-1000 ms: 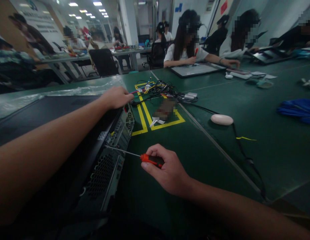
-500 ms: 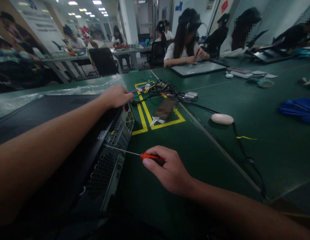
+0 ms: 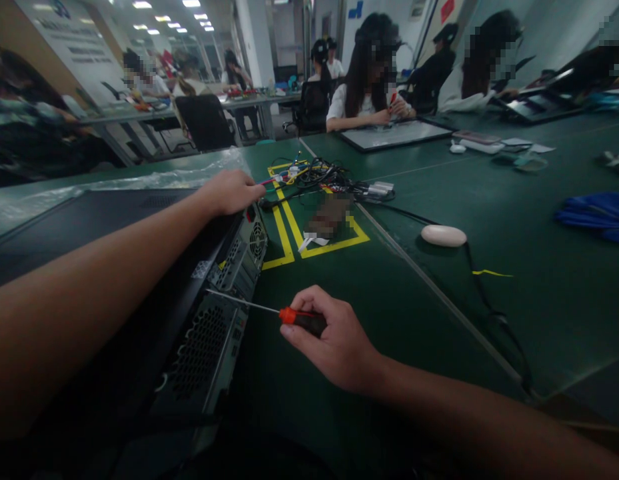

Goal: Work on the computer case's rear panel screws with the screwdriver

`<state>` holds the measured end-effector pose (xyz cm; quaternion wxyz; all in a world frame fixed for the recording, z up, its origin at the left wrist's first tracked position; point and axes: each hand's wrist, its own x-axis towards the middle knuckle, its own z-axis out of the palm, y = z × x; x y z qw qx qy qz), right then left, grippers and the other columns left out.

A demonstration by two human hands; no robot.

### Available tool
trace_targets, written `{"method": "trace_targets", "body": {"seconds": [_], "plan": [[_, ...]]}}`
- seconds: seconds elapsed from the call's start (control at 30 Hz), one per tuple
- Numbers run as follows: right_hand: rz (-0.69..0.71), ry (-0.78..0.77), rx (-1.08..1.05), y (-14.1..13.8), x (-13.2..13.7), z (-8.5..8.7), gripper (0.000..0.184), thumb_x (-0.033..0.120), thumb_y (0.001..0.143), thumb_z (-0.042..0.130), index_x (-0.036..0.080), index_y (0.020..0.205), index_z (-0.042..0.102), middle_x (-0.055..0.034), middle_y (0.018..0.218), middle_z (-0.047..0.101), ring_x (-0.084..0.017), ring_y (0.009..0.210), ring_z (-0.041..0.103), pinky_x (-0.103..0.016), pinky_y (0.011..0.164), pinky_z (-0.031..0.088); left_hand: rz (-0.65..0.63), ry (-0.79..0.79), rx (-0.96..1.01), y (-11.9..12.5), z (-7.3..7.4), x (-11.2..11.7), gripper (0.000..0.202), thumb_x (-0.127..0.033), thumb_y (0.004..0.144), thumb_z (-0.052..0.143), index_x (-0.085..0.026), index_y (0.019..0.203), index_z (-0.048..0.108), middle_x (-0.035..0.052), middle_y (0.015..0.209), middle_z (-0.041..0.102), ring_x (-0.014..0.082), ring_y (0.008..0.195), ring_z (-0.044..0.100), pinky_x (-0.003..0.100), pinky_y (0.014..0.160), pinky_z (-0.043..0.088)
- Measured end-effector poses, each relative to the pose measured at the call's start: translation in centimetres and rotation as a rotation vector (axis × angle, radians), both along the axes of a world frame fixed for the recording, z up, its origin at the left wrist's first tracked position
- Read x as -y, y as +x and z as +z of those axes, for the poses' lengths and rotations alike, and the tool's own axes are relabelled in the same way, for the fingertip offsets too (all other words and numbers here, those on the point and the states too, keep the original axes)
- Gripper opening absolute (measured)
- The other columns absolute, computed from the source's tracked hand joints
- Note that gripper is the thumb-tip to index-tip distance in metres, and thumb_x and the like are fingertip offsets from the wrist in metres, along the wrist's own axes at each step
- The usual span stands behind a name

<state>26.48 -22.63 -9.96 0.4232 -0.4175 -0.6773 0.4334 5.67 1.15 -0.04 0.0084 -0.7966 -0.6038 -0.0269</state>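
Note:
A black desktop computer case [image 3: 189, 270] lies at the left with its perforated metal back panel toward the right. My left hand [image 3: 232, 191] rests on the far corner of the case, its fingers bent over the edge. Closed around the red and black handle of a screwdriver [image 3: 303, 321] is my right hand [image 3: 336, 337]. The screwdriver's long shaft points left, and its tip meets the back panel near the upper edge, above the honeycomb vent. A screw at the tip is too small to make out.
Bundled cables [image 3: 324, 175] lie beyond the case, near yellow tape marks [image 3: 334, 249] and a partly blurred dark object [image 3: 328, 217]. To the right are a pale oval case [image 3: 443, 235], a black cord and blue cloth [image 3: 596, 217]. A person [image 3: 372, 87] works across the table.
My right hand's fingers have shifted on the screwdriver handle, which shows turned a little. The tip stays at the back panel. My left hand keeps its place on the case.

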Motion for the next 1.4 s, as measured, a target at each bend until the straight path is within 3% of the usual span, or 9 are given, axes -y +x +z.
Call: {"method": "trace_targets", "body": {"seconds": [0.47,0.93,1.03,1.17,1.27,1.4], "plan": [[-0.021,0.022,0.017,0.0,0.0,-0.2,0.014,0.027,0.091,0.076,0.022,0.095,0.063,0.0036,0.079,0.063,-0.014,0.067,0.057,-0.027,0.064,0.043,0.004,0.000,0.007,-0.1,-0.1,-0.1,0.055,-0.051,0.090,0.041,-0.021,0.106,0.084,0.0149,0.105,0.077,0.0328,0.104,0.068,0.042,0.090,0.049],[-0.022,0.042,-0.005,0.1,0.0,-0.1,0.010,0.026,0.092,0.077,0.021,0.095,0.069,0.0027,0.080,0.065,-0.014,0.069,0.059,-0.028,0.067,0.044,0.002,0.007,-0.032,0.4,0.4,0.6,0.055,-0.048,0.094,0.037,-0.020,0.104,0.084,0.0145,0.103,0.078,0.0318,0.099,0.069,0.039,0.087,0.052],[-0.033,0.075,0.023,0.2,-0.1,0.0,0.008,0.027,0.095,0.073,0.019,0.095,0.075,0.0001,0.083,0.069,-0.016,0.073,0.062,-0.029,0.070,0.044,0.011,-0.005,-0.046,0.6,0.5,1.0,0.054,-0.046,0.094,0.037,-0.019,0.103,0.083,0.0137,0.101,0.079,0.0315,0.098,0.071,0.038,0.086,0.052],[-0.032,0.109,0.033,0.1,-0.3,-0.2,0.020,0.029,0.102,0.063,0.018,0.095,0.078,-0.0025,0.083,0.071,-0.017,0.075,0.065,-0.030,0.071,0.046,0.025,-0.010,-0.074,0.8,0.6,1.1,0.058,-0.046,0.095,0.034,-0.018,0.108,0.083,0.0155,0.107,0.079,0.0319,0.102,0.072,0.037,0.085,0.053],[-0.029,0.081,0.018,0.0,-0.3,-0.3,0.013,0.028,0.097,0.070,0.018,0.103,0.074,-0.0015,0.085,0.072,-0.017,0.075,0.066,-0.030,0.070,0.047,-0.004,-0.011,-0.137,0.9,1.0,1.0,0.062,-0.050,0.097,0.032,-0.018,0.116,0.082,0.0175,0.116,0.078,0.0334,0.110,0.071,0.038,0.088,0.054],[-0.057,0.085,0.030,-0.2,-0.3,-0.4,0.026,0.023,0.084,0.082,0.020,0.104,0.066,0.0023,0.084,0.067,-0.015,0.071,0.062,-0.028,0.067,0.046,0.001,0.000,-0.356,2.0,2.2,1.4,0.060,-0.057,0.095,0.042,-0.020,0.123,0.081,0.0199,0.123,0.076,0.0390,0.113,0.070,0.045,0.091,0.054]]}}
